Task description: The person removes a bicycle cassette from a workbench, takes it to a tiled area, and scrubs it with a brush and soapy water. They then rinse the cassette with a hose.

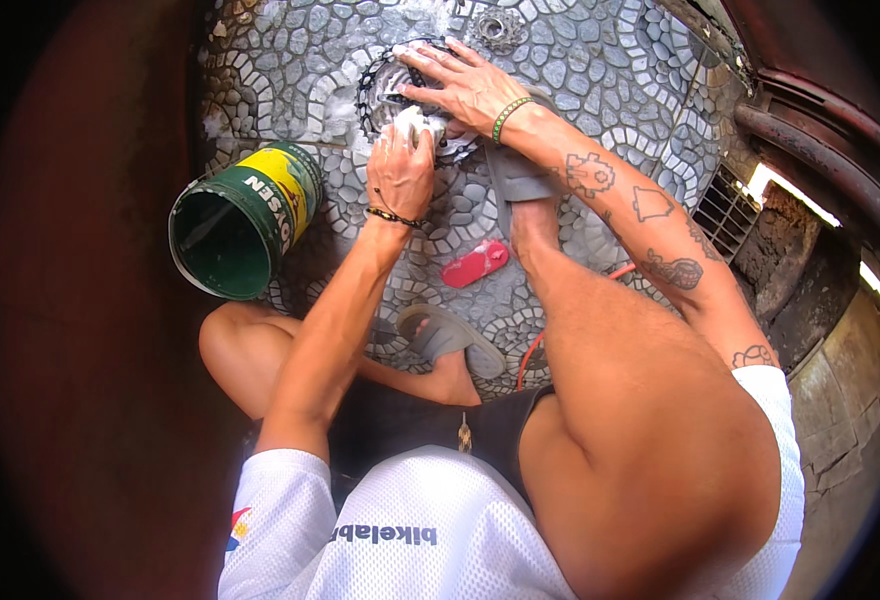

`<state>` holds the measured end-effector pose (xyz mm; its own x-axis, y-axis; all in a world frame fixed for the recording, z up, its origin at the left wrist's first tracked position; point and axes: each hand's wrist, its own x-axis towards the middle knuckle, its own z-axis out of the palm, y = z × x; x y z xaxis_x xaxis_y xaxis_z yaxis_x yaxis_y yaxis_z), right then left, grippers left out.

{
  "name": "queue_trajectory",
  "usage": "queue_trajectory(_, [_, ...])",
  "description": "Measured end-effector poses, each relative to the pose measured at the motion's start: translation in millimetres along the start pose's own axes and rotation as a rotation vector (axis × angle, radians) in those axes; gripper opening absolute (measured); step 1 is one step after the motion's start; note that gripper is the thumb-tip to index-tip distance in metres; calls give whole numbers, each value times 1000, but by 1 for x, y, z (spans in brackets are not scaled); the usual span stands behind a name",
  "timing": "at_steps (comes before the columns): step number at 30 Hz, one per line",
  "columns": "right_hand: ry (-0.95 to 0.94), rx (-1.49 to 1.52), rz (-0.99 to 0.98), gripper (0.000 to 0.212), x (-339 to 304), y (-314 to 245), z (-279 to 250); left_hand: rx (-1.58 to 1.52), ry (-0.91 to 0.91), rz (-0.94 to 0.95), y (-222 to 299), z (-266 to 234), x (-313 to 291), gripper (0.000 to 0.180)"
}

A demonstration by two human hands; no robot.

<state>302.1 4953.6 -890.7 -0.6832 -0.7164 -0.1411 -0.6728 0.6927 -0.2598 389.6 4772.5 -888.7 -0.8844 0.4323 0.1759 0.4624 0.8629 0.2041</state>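
Note:
A round chainring with black teeth lies on the pebbled floor, partly covered in white suds. My right hand rests over its far right side, with fingers stretched out and spread. At the ring's near edge, my left hand is closed on a soapy white wad; foam hides whether it is cloth or sponge. The fingertips of my left hand are bent against the wad, close to the right palm. Part of the ring is hidden beneath both hands.
A green bucket lies tipped at the left, its mouth facing me. A pink-red brush-like piece lies between my sandalled feet, near a thin orange hose. A toothed sprocket lies beyond my right hand. A floor grate is at right.

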Motion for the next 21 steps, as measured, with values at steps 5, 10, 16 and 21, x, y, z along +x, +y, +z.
queue_trajectory(5, [102, -39, -13, 49, 1, 1, 8, 56, -156, 49, -8, -5, 11, 23])
queue_trajectory(10, [179, -39, 0, 39, -3, 3, 14, -91, -162, -86, 16, -17, -4, 10])
queue_trajectory(16, [180, -34, 9, 39, 3, -1, 11, -46, -198, -163, 8, -18, 0, 12])
queue_trajectory(21, [173, -16, 25, 39, -5, -1, 10, -201, -177, 15, -7, -24, -21, 23])
